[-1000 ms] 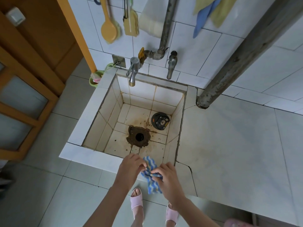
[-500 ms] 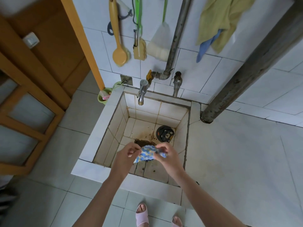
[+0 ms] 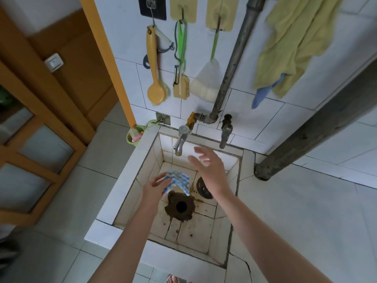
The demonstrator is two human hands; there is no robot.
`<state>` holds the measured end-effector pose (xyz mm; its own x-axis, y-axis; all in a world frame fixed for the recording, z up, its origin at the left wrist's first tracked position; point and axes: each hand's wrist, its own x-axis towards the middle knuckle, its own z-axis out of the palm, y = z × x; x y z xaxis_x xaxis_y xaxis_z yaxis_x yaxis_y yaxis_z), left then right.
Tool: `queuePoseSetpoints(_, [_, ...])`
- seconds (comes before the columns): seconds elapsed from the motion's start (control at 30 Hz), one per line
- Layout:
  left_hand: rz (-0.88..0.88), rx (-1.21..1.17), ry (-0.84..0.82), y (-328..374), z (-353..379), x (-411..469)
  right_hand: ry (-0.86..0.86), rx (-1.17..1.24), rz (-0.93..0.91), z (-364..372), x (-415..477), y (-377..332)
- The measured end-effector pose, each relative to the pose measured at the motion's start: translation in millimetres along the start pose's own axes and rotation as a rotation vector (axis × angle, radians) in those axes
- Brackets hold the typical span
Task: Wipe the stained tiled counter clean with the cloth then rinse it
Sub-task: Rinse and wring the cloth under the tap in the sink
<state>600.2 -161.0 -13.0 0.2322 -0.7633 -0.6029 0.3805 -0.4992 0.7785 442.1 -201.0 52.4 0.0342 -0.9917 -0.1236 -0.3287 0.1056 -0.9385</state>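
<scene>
My left hand (image 3: 156, 185) holds a blue-and-white striped cloth (image 3: 179, 179) over the tiled sink basin (image 3: 142, 166), above the rusty drain hole (image 3: 180, 206). My right hand (image 3: 208, 167) is off the cloth, fingers spread, raised a short way below and to the right of the silver tap (image 3: 181, 139). No water shows at the spout. The white tiled counter (image 3: 306, 211) lies to the right of the basin.
A second, darker tap (image 3: 226, 131) and a vertical pipe (image 3: 234, 58) stand behind the basin. A brush, sponges and towels (image 3: 293, 41) hang on the wall. A thick slanted pipe (image 3: 318, 135) meets the counter at the right. A black drain cover (image 3: 202, 187) lies in the basin.
My right hand has let go of the cloth and risen toward the silver tap. My left hand keeps the cloth over the drain. The view has tilted upward.
</scene>
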Motion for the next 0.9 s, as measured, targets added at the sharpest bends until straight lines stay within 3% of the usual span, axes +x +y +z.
queuePoseSetpoints(0.13, [0.018,-0.022,0.042,12,22,19,-0.004,-0.028,-0.06,5,30,-21])
queuePoseSetpoints(0.33, [0.054,0.041,0.067,15,34,35,0.053,-0.313,-0.186,17,42,-26])
queuePoseSetpoints(0.67, [-0.014,-0.066,0.008,21,25,48,0.125,-0.386,-0.224,26,46,-19])
queuePoseSetpoints(0.9, [-0.014,-0.029,-0.049,33,17,55,-0.015,-0.275,-0.206,18,46,-14])
